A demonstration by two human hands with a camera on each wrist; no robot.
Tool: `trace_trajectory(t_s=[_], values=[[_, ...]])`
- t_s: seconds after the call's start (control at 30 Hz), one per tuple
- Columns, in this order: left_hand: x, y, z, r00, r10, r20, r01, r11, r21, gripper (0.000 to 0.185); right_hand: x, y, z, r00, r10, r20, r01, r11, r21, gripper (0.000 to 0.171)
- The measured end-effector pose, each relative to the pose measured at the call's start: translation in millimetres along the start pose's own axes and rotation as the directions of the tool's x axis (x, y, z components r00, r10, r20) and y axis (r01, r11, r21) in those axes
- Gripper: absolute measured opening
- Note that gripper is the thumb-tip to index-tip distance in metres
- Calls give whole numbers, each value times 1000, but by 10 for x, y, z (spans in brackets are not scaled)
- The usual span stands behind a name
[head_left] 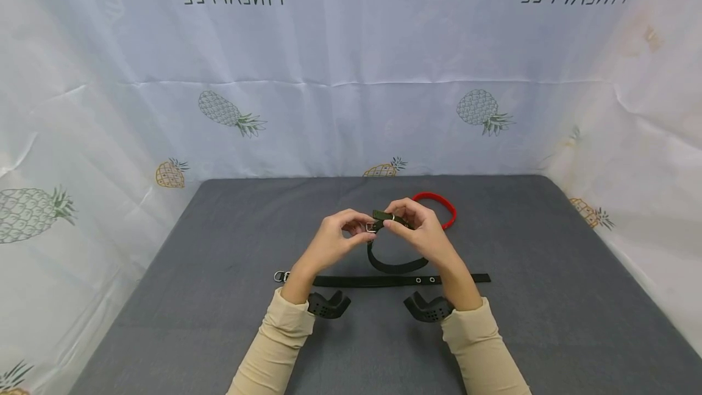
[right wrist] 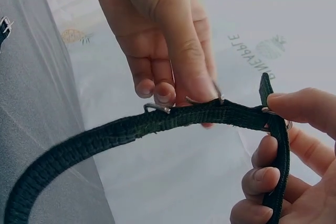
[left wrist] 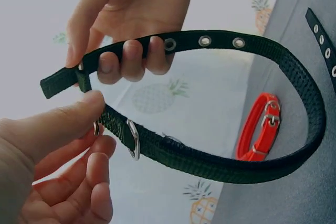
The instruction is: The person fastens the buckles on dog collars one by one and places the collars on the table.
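Dark green collar (head_left: 396, 264) pinched between left hand (head_left: 331, 244) and right hand (head_left: 419, 230).

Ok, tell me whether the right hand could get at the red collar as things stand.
Probably not yet: the right hand grips the green collar, so it is busy. The red collar lies close behind it on the mat, with nothing between.

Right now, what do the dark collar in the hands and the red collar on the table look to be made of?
The dark collar looks like woven nylon webbing, matte, with a ribbed weave showing; its eyelets and D-ring are shiny metal. The red collar has a similar strap, glossier, perhaps nylon or coated; its buckle looks metallic. The left hand and right hand pinch the dark collar.
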State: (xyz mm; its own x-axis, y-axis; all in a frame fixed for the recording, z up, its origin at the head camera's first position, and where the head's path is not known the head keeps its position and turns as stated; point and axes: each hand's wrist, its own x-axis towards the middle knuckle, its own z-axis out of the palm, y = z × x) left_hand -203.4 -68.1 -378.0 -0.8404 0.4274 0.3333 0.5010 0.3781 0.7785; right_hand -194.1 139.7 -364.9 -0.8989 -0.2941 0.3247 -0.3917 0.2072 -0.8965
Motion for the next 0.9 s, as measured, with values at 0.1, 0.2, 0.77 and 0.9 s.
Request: trace_trajectory(t_s=[0.1, 0.2, 0.77, 0.9], values=[[0, 5, -4, 1000, 16, -3, -16, 1000, -9, 26, -1, -5, -4, 1000, -13, -2, 13, 1000, 2, 19], [6, 6, 11, 1000, 23, -6, -23, 999, -26, 27, -3, -8, -10, 1000, -28, -9, 28, 1000, 4, 19], [27, 15, 89, 966, 201, -164, -225, 964, -143, 34, -26, -70, -23, 1000, -3, -29, 1, 998, -63, 16], [30, 21, 91, 958, 212, -195, -237, 964, -116, 36, -27, -80, -20, 1000, 4, -18, -5, 997, -71, 16]])
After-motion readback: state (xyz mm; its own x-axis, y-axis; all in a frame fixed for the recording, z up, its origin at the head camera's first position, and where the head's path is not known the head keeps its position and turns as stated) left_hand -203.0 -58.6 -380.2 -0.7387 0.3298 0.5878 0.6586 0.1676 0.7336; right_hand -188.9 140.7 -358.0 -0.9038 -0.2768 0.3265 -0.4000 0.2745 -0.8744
